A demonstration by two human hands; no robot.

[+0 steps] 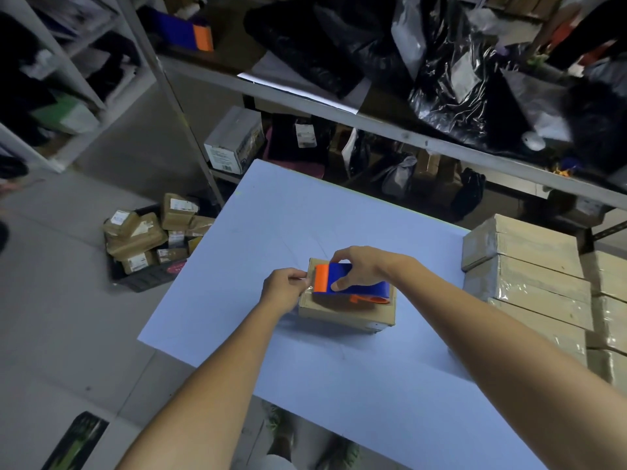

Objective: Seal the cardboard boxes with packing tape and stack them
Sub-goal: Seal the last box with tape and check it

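A small cardboard box [342, 312] lies in the middle of the pale blue table [305, 225]. On its top sits a blue and orange tape dispenser [353, 283], which my right hand [359, 266] grips from above with thumb and fingers round its body. My left hand [286, 288] pinches the clear tape end at the box's left edge, right beside the dispenser's orange roller. A stack of taped cardboard boxes [529, 276] stands at the table's right side.
A black crate of small parcels [149, 239] sits on the floor left of the table. Metal shelving [373, 120] with black bags and boxes runs behind the table. A second blue and orange dispenser [200, 35] rests on the upper shelf.
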